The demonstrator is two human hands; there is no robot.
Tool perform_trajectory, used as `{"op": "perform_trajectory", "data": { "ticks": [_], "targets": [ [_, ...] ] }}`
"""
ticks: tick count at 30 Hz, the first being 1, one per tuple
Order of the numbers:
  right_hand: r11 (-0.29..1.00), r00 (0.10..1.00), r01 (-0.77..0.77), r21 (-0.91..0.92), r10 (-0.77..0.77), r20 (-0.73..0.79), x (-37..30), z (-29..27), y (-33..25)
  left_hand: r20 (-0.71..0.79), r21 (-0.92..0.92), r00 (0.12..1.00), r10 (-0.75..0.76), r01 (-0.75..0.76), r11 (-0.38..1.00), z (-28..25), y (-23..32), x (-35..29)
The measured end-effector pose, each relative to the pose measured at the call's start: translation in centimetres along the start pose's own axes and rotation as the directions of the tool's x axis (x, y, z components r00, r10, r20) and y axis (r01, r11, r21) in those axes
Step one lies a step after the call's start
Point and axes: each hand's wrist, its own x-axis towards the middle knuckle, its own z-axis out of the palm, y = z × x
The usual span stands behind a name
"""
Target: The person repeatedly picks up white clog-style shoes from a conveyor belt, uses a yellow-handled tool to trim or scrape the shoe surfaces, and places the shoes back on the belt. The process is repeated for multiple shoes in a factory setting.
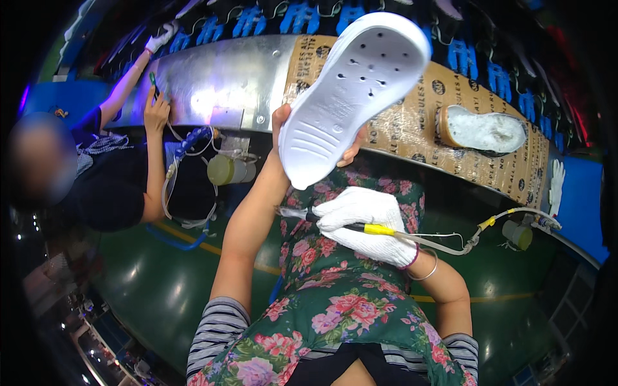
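My bare left hand [280, 127] grips a white foam shoe sole [335, 106] from underneath, thumb on one edge and fingertips on the other. The sole is raised above the bench edge, with small holes at its wide end and ridges at its narrow end. In my right hand [364, 222], which wears a white knit glove, is a brush [296, 213] with a dark handle and yellow tape. A thin hose [444, 244] runs from its back end toward the right. The bristles point left, below the sole and apart from it.
Printed brown paper [444, 151] covers part of the metal bench [212, 83]. A sole with a worn grey-white face [486, 130] lies on it at right. Blue clamps [299, 18] line the back. A white glove [557, 183] hangs at right. Another person [103, 174] works at left.
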Motion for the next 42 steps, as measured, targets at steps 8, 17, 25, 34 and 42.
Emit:
{"op": "perform_trajectory", "data": {
  "ticks": [8, 17, 25, 34, 42],
  "targets": [
    [0.681, 0.92, 0.207, -0.703, -0.381, -0.098, 4.5, -8.6, -1.4, -0.311, -0.111, 0.95, 0.013, -0.05, 0.993, 2.7, -4.8, -2.1],
    [0.979, 0.948, 0.157, -0.129, -0.186, -0.257, 0.9, -9.9, -4.5, -0.151, 0.156, 0.979, 0.137, -0.113, 0.981, 4.3, -2.4, -1.2],
    [0.908, 0.686, 0.005, 0.419, 0.302, -0.662, -5.1, -10.4, -4.3, 0.58, -0.099, 0.811, 0.078, -0.024, 0.995, 15.4, 4.9, 10.6],
    [0.968, 0.729, -0.066, 0.243, 0.213, -0.65, -3.1, -8.1, 1.0, -0.238, -0.3, 0.918, 0.318, -0.381, 0.875, 22.0, 15.2, 34.5],
    [0.913, 0.735, -0.157, 0.377, 0.363, -0.573, -3.9, -6.6, 2.4, -0.077, 0.11, 0.957, 0.279, -0.27, 0.957, 20.0, 18.3, 39.0]
  ]
}}
